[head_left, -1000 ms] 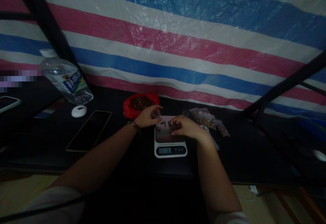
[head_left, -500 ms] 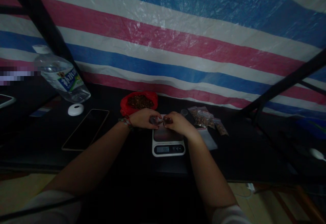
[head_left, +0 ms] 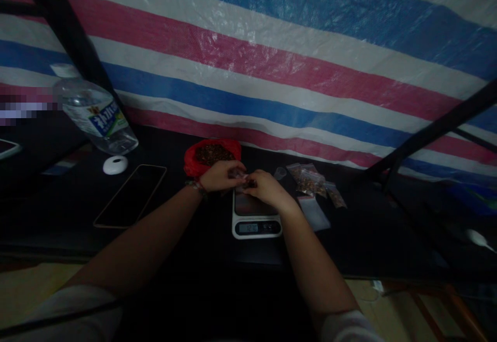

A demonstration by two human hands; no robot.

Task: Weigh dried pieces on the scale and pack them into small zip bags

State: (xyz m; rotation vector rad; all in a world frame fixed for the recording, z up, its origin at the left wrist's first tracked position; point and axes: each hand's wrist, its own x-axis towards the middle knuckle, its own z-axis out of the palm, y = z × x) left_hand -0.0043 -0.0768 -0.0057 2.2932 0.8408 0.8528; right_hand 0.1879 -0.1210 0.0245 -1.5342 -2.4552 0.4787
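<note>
Here we are, both hands in over the scale (head_left: 258,211), my left hand (head_left: 221,177) at the far left corner of its plate, fingers curled around a small clear container (head_left: 236,173), and my right hand (head_left: 267,190) close beside it, fingertips drawn together near some dark bits (head_left: 250,183), though whether they grip anything I cannot tell. Digits glow on the display (head_left: 248,228), too blurred to read surely! Just behind my left hand sits the red bag (head_left: 189,162), its mouth spread around a brown heap (head_left: 213,153). Over to the right, the filled packets (head_left: 312,182) lie bunched, with a flat clear bag (head_left: 315,214) nearer me, partly behind my forearm. Out left on the dark surface (head_left: 373,228), there's the phone (head_left: 131,196), and beyond it the bottle (head_left: 95,111)
</note>
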